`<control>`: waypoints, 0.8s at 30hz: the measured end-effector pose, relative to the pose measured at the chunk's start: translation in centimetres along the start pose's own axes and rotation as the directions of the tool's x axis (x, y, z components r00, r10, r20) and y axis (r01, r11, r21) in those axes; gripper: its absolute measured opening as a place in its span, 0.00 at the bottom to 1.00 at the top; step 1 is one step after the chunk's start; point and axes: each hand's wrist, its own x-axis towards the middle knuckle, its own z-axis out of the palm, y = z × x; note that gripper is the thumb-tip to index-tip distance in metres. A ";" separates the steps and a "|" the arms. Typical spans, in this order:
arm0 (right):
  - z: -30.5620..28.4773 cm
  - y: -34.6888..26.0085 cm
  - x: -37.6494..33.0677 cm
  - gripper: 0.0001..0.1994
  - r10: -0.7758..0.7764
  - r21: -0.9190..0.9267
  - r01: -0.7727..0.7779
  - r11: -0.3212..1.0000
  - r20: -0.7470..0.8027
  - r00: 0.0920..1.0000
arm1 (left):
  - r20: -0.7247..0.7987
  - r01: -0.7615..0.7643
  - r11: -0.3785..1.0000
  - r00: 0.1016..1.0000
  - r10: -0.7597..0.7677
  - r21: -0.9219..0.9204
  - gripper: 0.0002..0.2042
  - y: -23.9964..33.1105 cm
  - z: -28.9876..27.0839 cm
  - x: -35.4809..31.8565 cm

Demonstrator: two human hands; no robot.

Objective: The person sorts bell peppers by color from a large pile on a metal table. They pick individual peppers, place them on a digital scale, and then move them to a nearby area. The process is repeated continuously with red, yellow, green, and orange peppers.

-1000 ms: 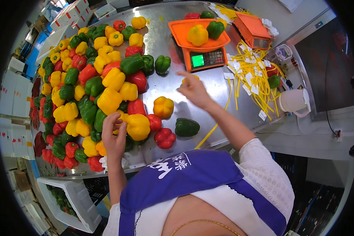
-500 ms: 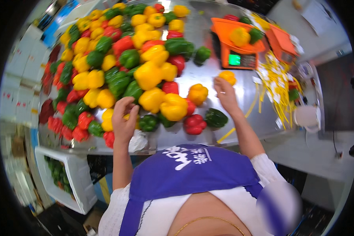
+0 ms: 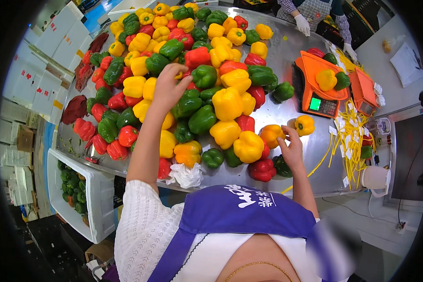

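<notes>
Left hand (image 3: 170, 89): fingers parted, nothing held, just beside a piled green pepper (image 3: 204, 76). Right hand (image 3: 292, 148): loosely curved, no grip seen, by an orange-yellow pepper (image 3: 270, 135) on the metal table (image 3: 279, 51). Step — selection, apparently; firm finger closure is called for.

By my right hand (image 3: 293, 149) sits a glossy, whole yellow-orange pepper (image 3: 270, 136) that I may be touching; a yellow pepper (image 3: 305, 125) lies just beyond. Near my left hand (image 3: 169, 88), a plump green pepper (image 3: 205, 76) lies just beside a red pepper (image 3: 198, 57).
</notes>
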 end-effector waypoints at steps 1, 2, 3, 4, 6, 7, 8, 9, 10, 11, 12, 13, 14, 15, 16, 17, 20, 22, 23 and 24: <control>0.1 -0.3 -0.1 0.19 0.001 0.011 -0.001 1.000 -0.018 1.000 | 0.059 -0.040 0.999 0.997 0.040 0.003 0.13 -0.1 1.1 2.0; 0.2 -0.5 0.0 0.18 -0.003 0.028 0.004 1.000 -0.027 1.000 | 0.113 -0.076 0.997 0.991 0.074 0.013 0.14 0.1 2.1 3.8; 0.3 -0.7 0.1 0.18 -0.006 0.045 0.007 0.999 -0.037 0.999 | 0.169 -0.112 0.993 0.980 0.107 0.021 0.15 0.3 3.2 5.7; 0.3 -1.0 0.0 0.16 0.011 0.058 -0.007 0.998 -0.056 0.998 | 0.249 -0.155 0.986 0.959 0.136 0.060 0.17 -0.2 5.1 7.7; -0.1 -1.6 -0.2 0.15 0.049 0.079 -0.045 0.996 -0.052 0.997 | 0.439 -0.188 0.972 0.892 0.108 0.142 0.20 -0.6 9.1 11.2; -0.2 -2.0 -0.1 0.14 0.063 0.090 -0.059 0.994 -0.046 0.997 | 0.538 -0.180 0.965 0.842 0.050 0.192 0.21 -0.5 10.7 12.8; -0.5 -2.5 -0.1 0.13 0.069 0.089 -0.064 0.994 -0.051 0.996 | 0.630 -0.181 0.954 0.777 -0.011 0.240 0.23 -0.1 12.4 13.6; -0.4 -2.6 0.1 0.12 0.066 0.097 -0.061 0.993 -0.053 0.996 | 0.678 -0.234 0.917 0.733 -0.051 0.323 0.23 0.3 13.9 13.9; -0.5 -2.6 0.1 0.12 0.070 0.104 -0.063 0.993 -0.059 0.996 | 0.723 -0.296 0.871 0.685 -0.093 0.393 0.24 0.9 15.6 14.1; -0.5 -2.5 0.0 0.11 0.072 0.111 -0.065 0.992 -0.065 0.995 | 0.758 -0.361 0.814 0.637 -0.140 0.454 0.24 1.4 16.9 14.4; -0.6 -2.5 0.0 0.10 0.067 0.094 -0.060 0.994 -0.075 0.995 | 0.783 -0.387 0.759 0.568 -0.251 0.524 0.27 1.7 17.9 14.8; -0.5 -2.5 0.0 0.10 0.077 0.105 -0.069 0.992 -0.079 0.994 | 0.794 -0.408 0.733 0.531 -0.295 0.545 0.27 1.5 18.6 15.5; -0.5 -2.5 0.1 0.09 0.086 0.116 -0.076 0.990 -0.081 0.993 | 0.800 -0.428 0.705 0.495 -0.340 0.565 0.28 1.1 19.1 16.3; -0.5 -2.5 0.2 0.09 0.093 0.128 -0.082 0.988 -0.081 0.992 | 0.799 -0.448 0.676 0.459 -0.387 0.585 0.29 0.8 19.7 16.9; -0.4 -2.4 0.2 0.08 0.106 0.143 -0.093 0.985 -0.084 0.991 | 0.787 -0.422 0.674 0.442 -0.431 0.606 0.30 1.9 19.4 17.3; -0.3 -2.3 0.3 0.08 0.116 0.147 -0.103 0.984 -0.079 0.990 | 0.783 -0.440 0.652 0.420 -0.458 0.618 0.30 2.5 19.7 17.7; -0.3 -2.2 1.1 0.08 0.119 0.164 -0.108 0.981 -0.061 0.991 | 0.771 -0.483 0.602 0.370 -0.518 0.636 0.28 4.8 20.3 18.5; -0.2 -2.1 1.9 0.08 0.100 0.181 -0.090 0.979 -0.049 0.994 | 0.777 -0.482 0.615 0.303 -0.552 0.624 0.31 4.0 20.7 18.7; -0.3 -2.1 2.3 0.08 0.076 0.172 -0.066 0.983 -0.056 0.995 | 0.788 -0.488 0.628 0.266 -0.555 0.606 0.33 4.0 21.0 19.0; -0.3 -2.1 2.6 0.08 0.053 0.163 -0.042 0.986 -0.063 0.997 | 0.790 -0.496 0.622 0.285 -0.542 0.606 0.33 4.0 21.2 19.1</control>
